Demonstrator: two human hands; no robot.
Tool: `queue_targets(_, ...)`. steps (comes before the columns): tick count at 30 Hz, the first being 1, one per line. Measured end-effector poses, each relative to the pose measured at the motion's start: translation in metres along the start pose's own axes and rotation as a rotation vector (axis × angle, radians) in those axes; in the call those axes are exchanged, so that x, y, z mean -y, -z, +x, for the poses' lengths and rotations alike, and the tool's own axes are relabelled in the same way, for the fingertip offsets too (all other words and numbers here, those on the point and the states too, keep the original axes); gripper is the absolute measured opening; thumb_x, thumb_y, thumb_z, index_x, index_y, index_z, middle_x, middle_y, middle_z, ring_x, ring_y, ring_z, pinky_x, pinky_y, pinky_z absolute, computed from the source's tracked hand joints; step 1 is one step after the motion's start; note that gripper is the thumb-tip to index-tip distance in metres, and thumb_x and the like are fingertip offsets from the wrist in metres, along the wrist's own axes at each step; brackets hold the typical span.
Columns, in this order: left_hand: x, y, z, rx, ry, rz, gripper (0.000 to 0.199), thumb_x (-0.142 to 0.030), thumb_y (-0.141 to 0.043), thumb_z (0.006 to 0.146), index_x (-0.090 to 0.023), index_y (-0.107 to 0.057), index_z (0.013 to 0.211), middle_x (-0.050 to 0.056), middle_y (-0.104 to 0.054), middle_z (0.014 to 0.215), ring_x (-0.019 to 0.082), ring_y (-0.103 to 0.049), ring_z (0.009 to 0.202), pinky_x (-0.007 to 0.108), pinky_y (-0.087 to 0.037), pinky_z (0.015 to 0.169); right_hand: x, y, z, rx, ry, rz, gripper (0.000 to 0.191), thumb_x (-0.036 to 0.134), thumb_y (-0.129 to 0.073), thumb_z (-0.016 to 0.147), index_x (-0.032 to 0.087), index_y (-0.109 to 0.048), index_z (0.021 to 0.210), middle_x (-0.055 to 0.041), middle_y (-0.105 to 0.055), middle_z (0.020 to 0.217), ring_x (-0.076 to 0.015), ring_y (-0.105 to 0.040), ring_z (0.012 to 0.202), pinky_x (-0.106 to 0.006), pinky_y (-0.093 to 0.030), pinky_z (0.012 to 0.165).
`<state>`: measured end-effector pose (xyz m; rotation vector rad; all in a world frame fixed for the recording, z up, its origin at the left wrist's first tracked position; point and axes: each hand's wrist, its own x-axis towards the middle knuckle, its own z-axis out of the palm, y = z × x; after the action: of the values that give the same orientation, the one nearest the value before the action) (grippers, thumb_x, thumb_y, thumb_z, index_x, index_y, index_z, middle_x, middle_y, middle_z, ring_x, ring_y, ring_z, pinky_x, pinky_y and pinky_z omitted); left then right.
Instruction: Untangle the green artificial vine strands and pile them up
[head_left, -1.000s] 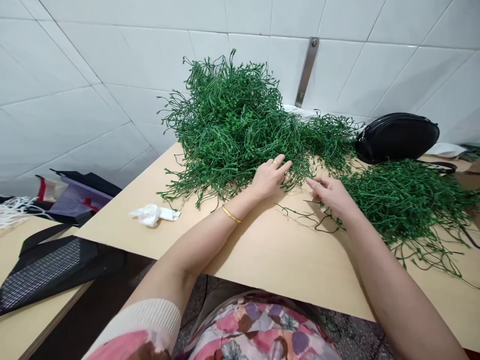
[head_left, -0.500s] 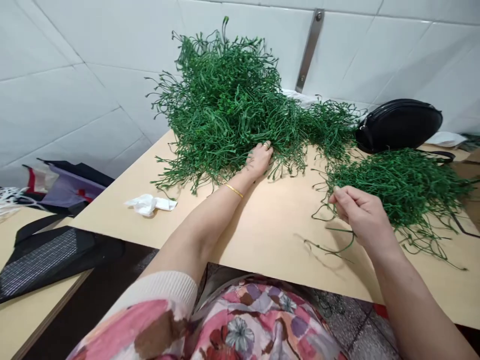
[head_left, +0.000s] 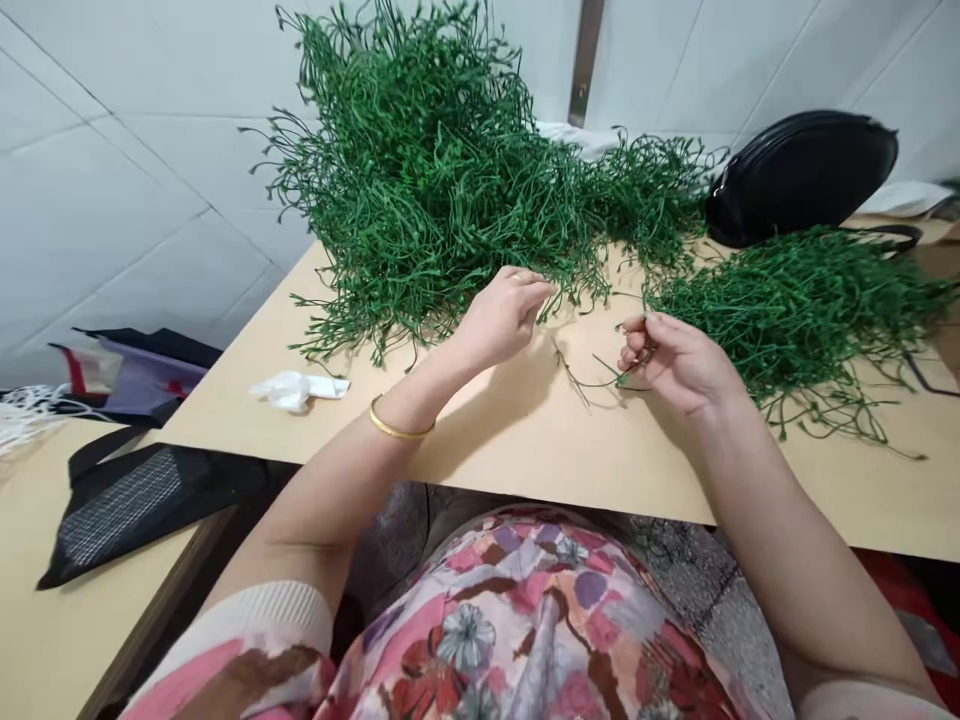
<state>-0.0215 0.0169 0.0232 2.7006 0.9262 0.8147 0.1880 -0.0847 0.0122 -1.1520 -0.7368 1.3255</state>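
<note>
A tall heap of thin green plastic-looking plant stems [head_left: 420, 180] with small tips stands against the wall. In front of it, above the table, is my left hand [head_left: 506, 315], its fingers drawn together; whatever they hold, if anything, is hidden. My right hand [head_left: 679, 365] is closed, palm side partly up, with thumb and fingers pinching a green stem [head_left: 596, 382] whose thin ends stick out to the left. Right beside that hand lies a lower pile of the same green stems [head_left: 810, 320].
A black rounded bag [head_left: 806, 175] stands behind the right pile. Crumpled white tissue [head_left: 296, 390] rests on the wooden table [head_left: 480, 440] at left. A black mesh bag [head_left: 142, 495] lies on a lower surface. White tiled wall [head_left: 150, 200] bounds the back.
My left hand has come out of the big heap and back toward me. The right hand has moved left, closer to the left hand, and turned. The view has shifted.
</note>
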Motion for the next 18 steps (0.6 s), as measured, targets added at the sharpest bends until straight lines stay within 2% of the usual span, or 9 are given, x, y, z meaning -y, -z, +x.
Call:
queue_targets(5, -0.015, -0.006, -0.049, -0.015, 0.183, -0.231, 0.032, -0.018, -0.04, 0.087, -0.014, -0.066, 0.105, 0.008, -0.069, 0.092, 0.016, -0.059, 0.085, 0.033, -0.047, 0.08, -0.001, 0.013, -0.012, -0.01, 0.015, 0.035, 0.012, 0.031, -0.06, 0.078, 0.019, -0.059, 0.077, 0.0023, -0.044, 0.062, -0.01, -0.047, 0.055, -0.027, -0.047, 0.059)
queue_targets(8, -0.024, -0.013, -0.069, 0.047, 0.257, -0.278, 0.03, -0.019, -0.043, 0.086, -0.014, -0.066, 0.105, 0.009, -0.069, 0.095, 0.016, -0.059, 0.087, 0.033, -0.047, 0.081, -0.003, 0.02, -0.026, -0.028, 0.042, 0.017, 0.012, 0.032, -0.059, 0.078, 0.02, -0.058, 0.077, 0.0025, -0.042, 0.062, -0.0104, -0.044, 0.055, -0.027, -0.047, 0.059)
queue_targets(15, -0.048, -0.015, -0.072, 0.155, 0.147, -0.282, 0.028, -0.02, -0.044, 0.087, -0.012, -0.066, 0.102, 0.009, -0.067, 0.09, 0.018, -0.058, 0.091, 0.033, -0.046, 0.082, -0.006, 0.036, -0.066, -0.164, 0.057, 0.04, 0.013, 0.035, -0.057, 0.078, 0.022, -0.056, 0.076, 0.0029, -0.038, 0.059, -0.0111, -0.042, 0.055, -0.027, -0.046, 0.057)
queue_targets(18, -0.059, -0.012, -0.072, 0.207, 0.107, -0.276, 0.024, -0.022, -0.043, 0.087, -0.015, -0.066, 0.088, 0.007, -0.064, 0.08, 0.017, -0.056, 0.084, 0.031, -0.045, 0.078, -0.006, 0.049, -0.087, -0.224, 0.042, 0.048, 0.015, 0.037, -0.06, 0.075, 0.022, -0.058, 0.074, 0.0034, -0.038, 0.058, -0.0108, -0.042, 0.054, -0.027, -0.046, 0.055)
